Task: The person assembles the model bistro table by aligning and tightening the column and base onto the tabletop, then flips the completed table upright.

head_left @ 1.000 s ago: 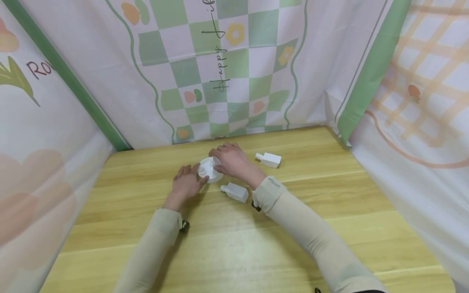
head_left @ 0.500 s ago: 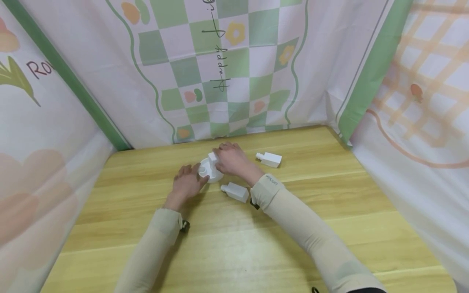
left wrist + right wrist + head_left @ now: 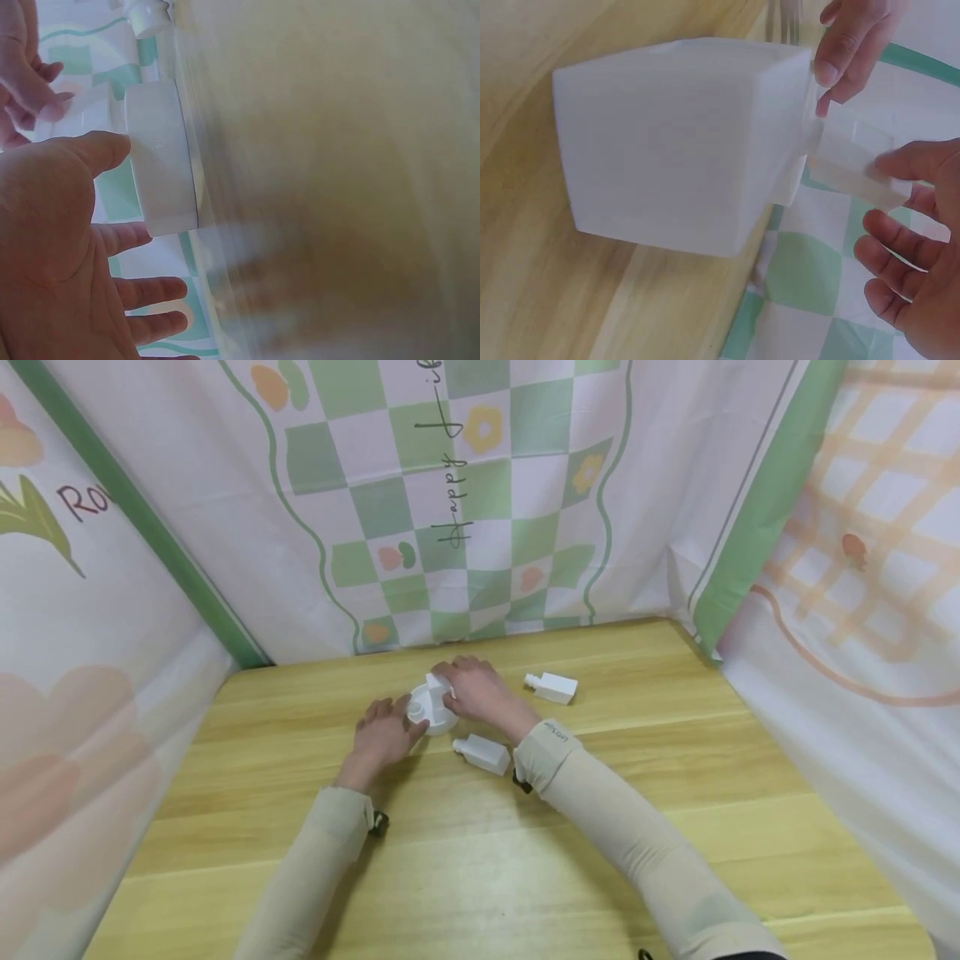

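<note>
My left hand (image 3: 382,733) holds the rim of a round white dish-like base (image 3: 442,724) on the table, thumb on one side and index finger on the other. The remaining fingers spread out straight in the left wrist view. Between thumb and fingers, my right hand (image 3: 480,693) pinches a small square white bottle (image 3: 859,154) over the base. The narrow neck of that bottle points toward the base; whether it sits in it is hard to tell. Another white bottle (image 3: 483,754) lies on its side below the right hand, and a similar bottle (image 3: 553,687) lies farther right.
The wooden table (image 3: 465,868) reaches back to a hanging curtain (image 3: 487,527) with green checks. More printed cloth hangs at the left and right sides. The nearer lying bottle is close to my right wrist.
The bottle in my right hand has turned, showing more of its white face than one second ago. My right fingers have shifted on it slightly. My left hand and the base stay put.
</note>
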Available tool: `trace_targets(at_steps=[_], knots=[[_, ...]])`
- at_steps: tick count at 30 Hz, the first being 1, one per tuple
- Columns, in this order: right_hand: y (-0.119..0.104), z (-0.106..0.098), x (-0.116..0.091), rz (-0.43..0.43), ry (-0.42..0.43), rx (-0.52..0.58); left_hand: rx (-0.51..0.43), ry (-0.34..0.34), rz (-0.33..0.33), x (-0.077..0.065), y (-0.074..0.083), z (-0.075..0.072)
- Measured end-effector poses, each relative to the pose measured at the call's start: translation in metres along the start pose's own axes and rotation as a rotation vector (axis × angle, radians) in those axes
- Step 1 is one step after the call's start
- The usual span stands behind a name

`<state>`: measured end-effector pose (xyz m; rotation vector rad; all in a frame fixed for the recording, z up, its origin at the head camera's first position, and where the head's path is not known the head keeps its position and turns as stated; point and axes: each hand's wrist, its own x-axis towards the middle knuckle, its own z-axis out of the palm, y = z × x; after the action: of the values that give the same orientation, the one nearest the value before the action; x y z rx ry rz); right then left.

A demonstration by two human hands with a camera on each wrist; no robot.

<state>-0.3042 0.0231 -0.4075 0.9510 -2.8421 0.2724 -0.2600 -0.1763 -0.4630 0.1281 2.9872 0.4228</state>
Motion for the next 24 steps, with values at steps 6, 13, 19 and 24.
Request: trace_targets(at_steps=[6, 13, 19, 24], knots=[[0.0009, -0.0002, 0.0026, 0.002, 0.004, 0.008, 0.004, -0.003, 0.003, -0.0002, 0.0012, 0.0004], [0.0013, -0.0026, 0.0016, 0.026, -0.064, -0.046, -0.002, -0.017, -0.005, -0.0008, 0.0021, -0.0009], [0.0021, -0.0065, -0.0006, 0.035, -0.038, -0.044, 0.002, -0.020, -0.005, -0.0009, 0.0021, -0.0007], [0.0042, -0.0083, -0.0022, 0.061, -0.032, 0.007, 0.000, -0.019, -0.009, -0.0008, 0.0019, -0.0001]])
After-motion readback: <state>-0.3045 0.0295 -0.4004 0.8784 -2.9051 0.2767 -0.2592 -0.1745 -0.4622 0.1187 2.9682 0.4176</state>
